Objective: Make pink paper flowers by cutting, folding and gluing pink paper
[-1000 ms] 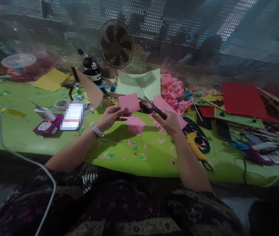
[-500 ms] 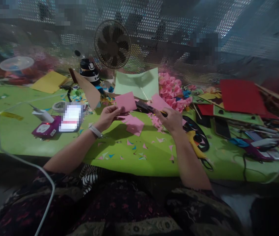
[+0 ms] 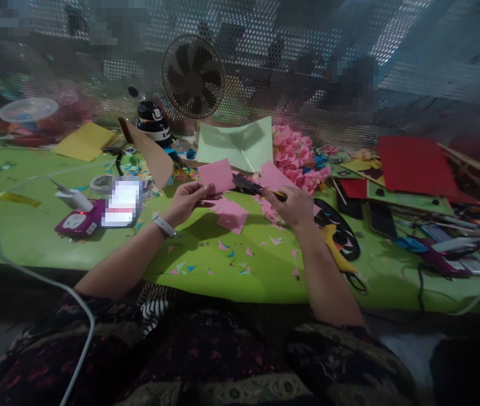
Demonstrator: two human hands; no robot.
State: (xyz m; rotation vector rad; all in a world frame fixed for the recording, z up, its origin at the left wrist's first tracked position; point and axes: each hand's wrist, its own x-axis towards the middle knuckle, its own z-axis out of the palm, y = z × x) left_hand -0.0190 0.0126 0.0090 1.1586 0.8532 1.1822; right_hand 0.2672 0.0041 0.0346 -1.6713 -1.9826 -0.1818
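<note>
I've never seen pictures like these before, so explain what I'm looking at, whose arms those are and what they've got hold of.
There's no machine here. You see a person's own bare arms, through a camera worn on their head that looks forward and down. The left hand, with a white wristband behind it, holds a flat pink paper piece. The right hand holds dark-bladed metal scissors pointing toward that paper; whether they touch is hard to tell. On the bright green table lie small coloured paper scraps, a heap of shaped pink paper pieces and a large red sheet. Farther back is a round dark fan.
</note>
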